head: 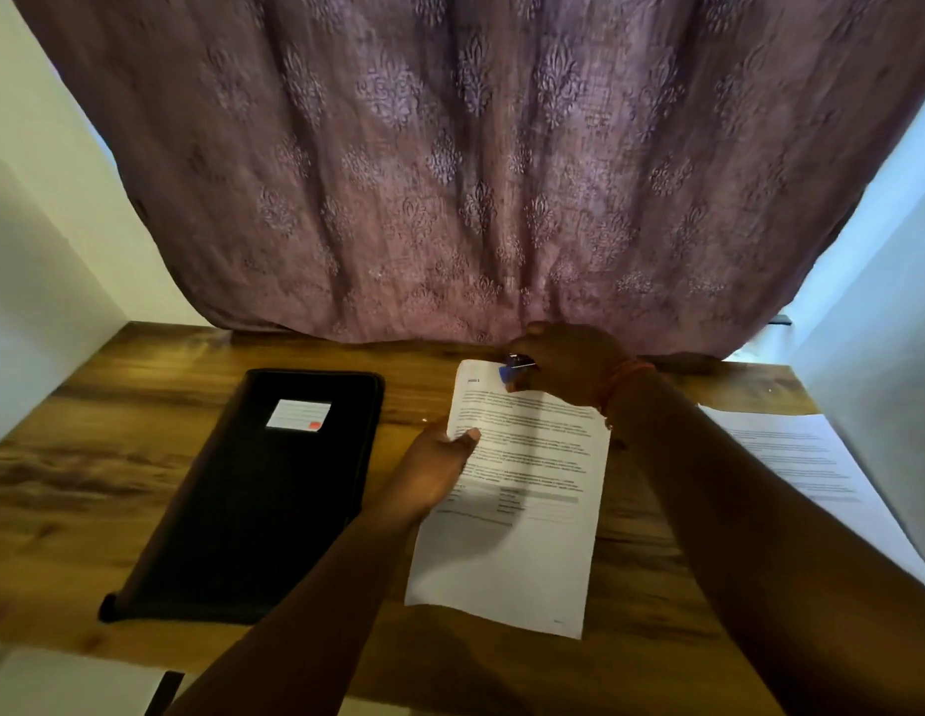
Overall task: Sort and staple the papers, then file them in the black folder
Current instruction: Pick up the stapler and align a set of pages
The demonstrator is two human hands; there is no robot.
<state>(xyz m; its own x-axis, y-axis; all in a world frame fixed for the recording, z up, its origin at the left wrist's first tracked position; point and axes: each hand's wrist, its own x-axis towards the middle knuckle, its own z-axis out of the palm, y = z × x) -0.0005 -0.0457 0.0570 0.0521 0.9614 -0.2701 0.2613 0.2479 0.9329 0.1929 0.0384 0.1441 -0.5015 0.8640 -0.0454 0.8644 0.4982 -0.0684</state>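
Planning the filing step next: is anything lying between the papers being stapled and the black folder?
Nothing visible does. The papers lie right of the black folder, with bare wooden desk between them. The left hand holds their left edge; the right hand grips the stapler at their top. The folder is closed.

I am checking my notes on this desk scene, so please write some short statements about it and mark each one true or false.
1. The black zip folder lies closed on the wooden table. True.
2. The right hand holds a small blue stapler at the top edge of the printed white paper sheets. True.
3. The left hand rests on the folder. False: it grips the left edge of the sheets.
4. A green curtain hangs behind the table. False: the patterned curtain is mauve.
5. More printed paper lies at the table's right. True.
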